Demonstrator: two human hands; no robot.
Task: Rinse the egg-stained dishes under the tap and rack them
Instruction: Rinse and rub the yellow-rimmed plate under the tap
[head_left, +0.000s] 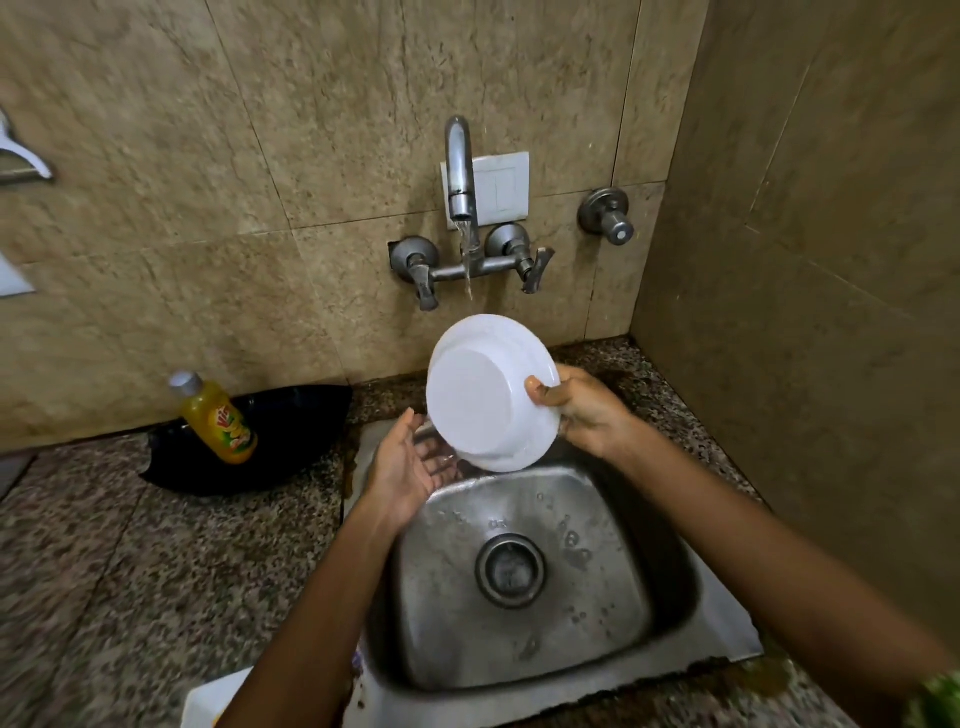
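Pinching white plate (483, 395) rim, right hand (582, 410) grip; left hand (410, 460) open-palmed beneath.

Plate (485, 395) over sink (524, 566), below tap (460, 171)

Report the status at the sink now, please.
Right hand grips white plate by its rim, underside toward camera. Left hand open, beside plate. Tap running. Nothing in the way.

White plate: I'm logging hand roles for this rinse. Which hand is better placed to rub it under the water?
Left. The left hand is open and free beside the white plate; the right hand grips its rim.
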